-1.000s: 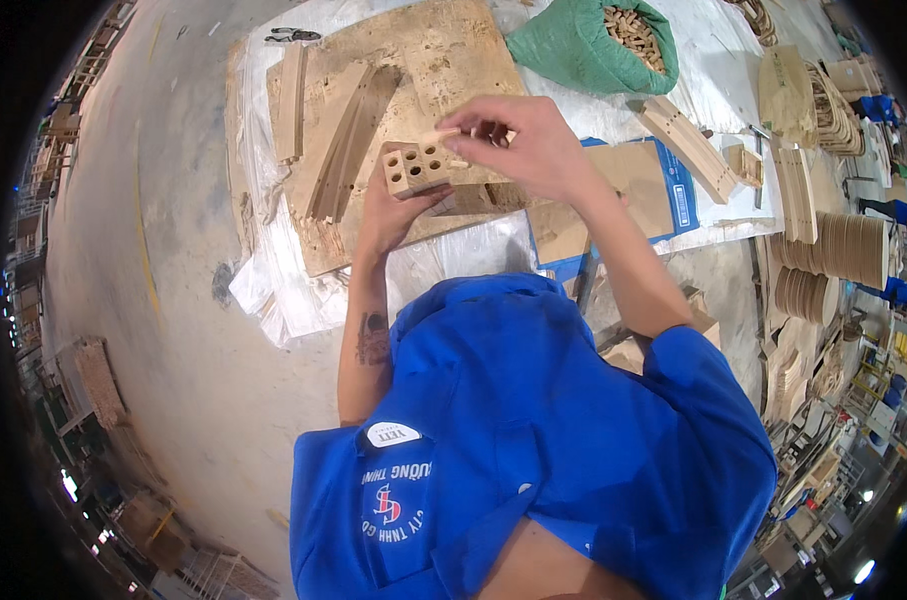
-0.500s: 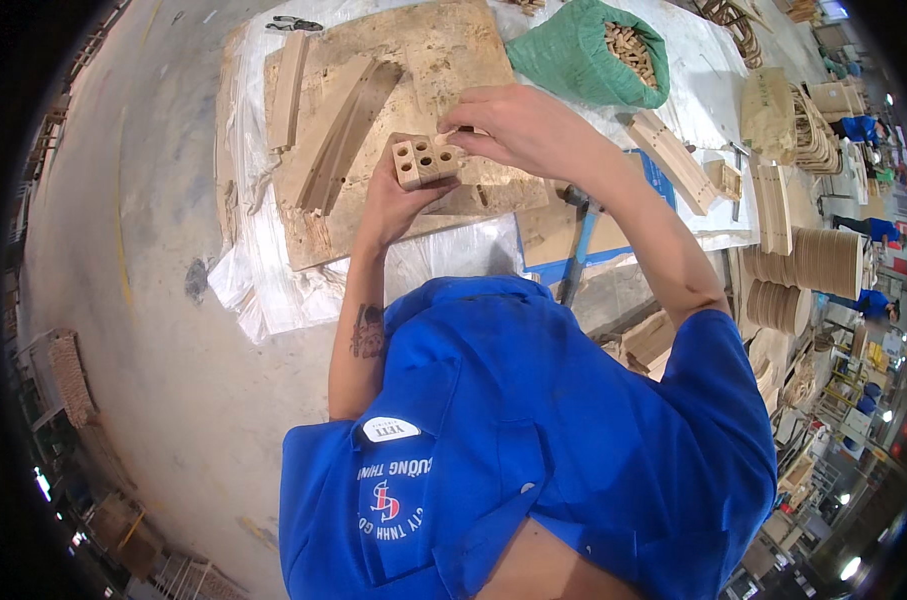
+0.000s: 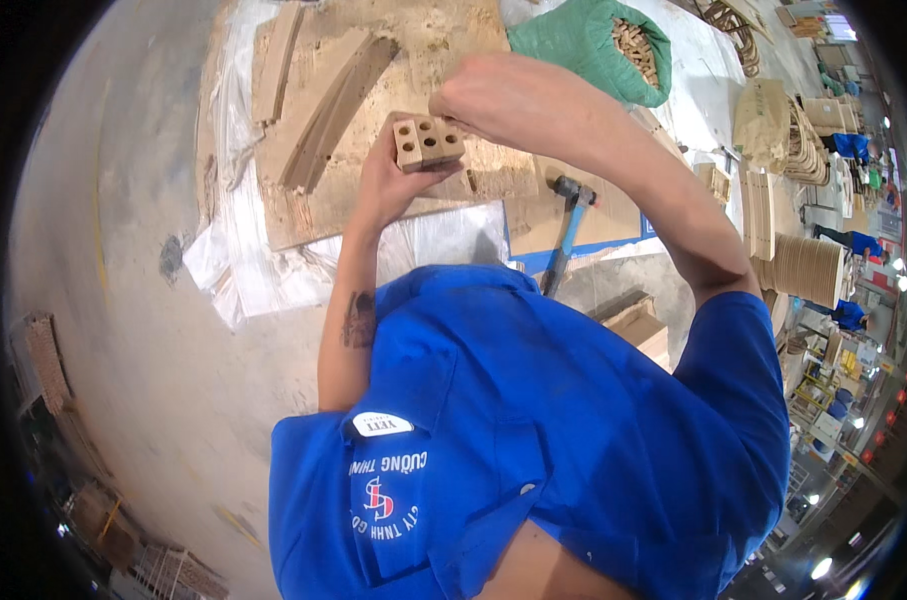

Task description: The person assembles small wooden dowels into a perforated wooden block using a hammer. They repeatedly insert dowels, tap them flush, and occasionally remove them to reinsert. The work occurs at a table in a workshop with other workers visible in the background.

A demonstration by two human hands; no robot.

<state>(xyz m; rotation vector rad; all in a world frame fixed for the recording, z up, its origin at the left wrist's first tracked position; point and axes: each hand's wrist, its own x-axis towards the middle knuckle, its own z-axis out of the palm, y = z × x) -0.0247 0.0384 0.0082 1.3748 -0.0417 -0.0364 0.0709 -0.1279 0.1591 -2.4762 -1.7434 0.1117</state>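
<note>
My left hand (image 3: 391, 186) grips a small wooden block (image 3: 428, 142) from below; its end face shows several round drilled holes. My right hand (image 3: 493, 98) is closed just above and to the right of the block, fingertips at its top edge; whatever small thing it may pinch is hidden. Both hands are raised over a chipboard work panel (image 3: 443, 45) lying on plastic sheeting (image 3: 243, 270) on the floor.
Long wooden strips (image 3: 323, 100) lie on the panel. A hammer with a blue handle (image 3: 565, 235) rests on cardboard to the right. A green sack of wooden dowels (image 3: 598, 45) stands behind. Stacks of curved wooden parts (image 3: 798, 265) fill the right side. Other workers in blue are far right.
Both hands and the block have stayed together while the view shifted; the block now faces me more squarely and my right hand sits closer over its top.
</note>
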